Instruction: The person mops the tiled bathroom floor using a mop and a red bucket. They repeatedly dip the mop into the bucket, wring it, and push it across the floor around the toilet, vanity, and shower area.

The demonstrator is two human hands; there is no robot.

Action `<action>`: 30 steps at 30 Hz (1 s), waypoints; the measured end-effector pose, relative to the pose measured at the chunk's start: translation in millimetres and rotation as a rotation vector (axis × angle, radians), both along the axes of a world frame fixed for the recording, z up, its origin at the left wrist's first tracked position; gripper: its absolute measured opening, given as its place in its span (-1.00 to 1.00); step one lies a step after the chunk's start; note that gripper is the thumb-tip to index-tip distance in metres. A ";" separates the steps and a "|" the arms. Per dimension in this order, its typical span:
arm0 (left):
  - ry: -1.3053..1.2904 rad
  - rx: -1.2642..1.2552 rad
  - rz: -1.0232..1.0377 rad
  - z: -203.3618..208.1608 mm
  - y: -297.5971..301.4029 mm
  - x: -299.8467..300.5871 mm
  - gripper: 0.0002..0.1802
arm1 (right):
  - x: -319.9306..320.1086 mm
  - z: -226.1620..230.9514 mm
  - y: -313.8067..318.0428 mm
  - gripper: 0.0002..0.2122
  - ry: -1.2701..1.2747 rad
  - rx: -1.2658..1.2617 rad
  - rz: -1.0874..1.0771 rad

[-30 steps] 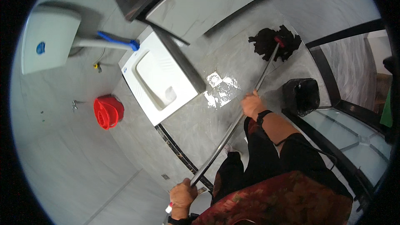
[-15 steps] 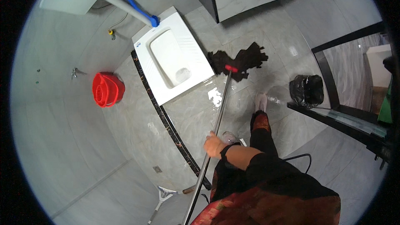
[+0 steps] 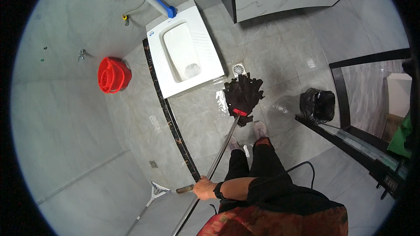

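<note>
**A mop (image 3: 223, 147) on shining floor (image 3: 284, 71), held by the right hand (image 3: 204, 188)**

On the white squat toilet (image 3: 209, 52), ahead of the right hand, there is a small blue mark (image 3: 152, 33) near one far corner; it is too small for reading.

The mop has a long metal pole (image 3: 215, 165), a red clamp (image 3: 239, 112) and a head (image 3: 244, 92) of very dark strips, spread in a ragged fan. This head lies on the grey tiles ahead of the right hand and to its right, just beside the drain (image 3: 238, 69) and before the person's shoes (image 3: 260, 128).

The right hand is closed around the pole, which continues below it to the lower edge. The left hand is outside the view, so I cannot tell its state.

Just left of the right hand is a short brown handle (image 3: 184, 189), and farther left a white squeegee-like tool (image 3: 156, 190). A red bucket (image 3: 114, 76) stands well apart, ahead and left; a bin with black bag (image 3: 309, 105) stands ahead, far to the right.
</note>
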State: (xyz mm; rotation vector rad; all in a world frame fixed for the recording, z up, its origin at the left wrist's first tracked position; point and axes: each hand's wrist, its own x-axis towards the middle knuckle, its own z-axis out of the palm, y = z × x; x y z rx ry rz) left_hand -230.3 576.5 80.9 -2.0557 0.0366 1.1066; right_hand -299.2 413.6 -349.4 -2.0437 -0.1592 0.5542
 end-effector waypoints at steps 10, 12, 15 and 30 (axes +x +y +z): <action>-0.039 -0.060 -0.152 -80.9 -61.7 5.4 -0.67 | -38.8 -19.9 -154.3 -0.88 0.021 -0.205 -0.163; 0.005 -0.258 -0.340 -128.8 -72.3 1.9 -0.71 | -52.2 -44.0 -188.9 -0.87 0.048 -0.309 -0.216; 0.035 -0.493 -0.416 -192.3 -83.8 -19.1 -0.66 | -79.4 -79.4 -231.4 -0.86 0.222 -0.416 -0.184; -0.142 -0.167 -0.272 -93.7 93.3 45.0 -0.77 | 57.2 -41.2 2.7 -0.83 0.315 -0.328 0.069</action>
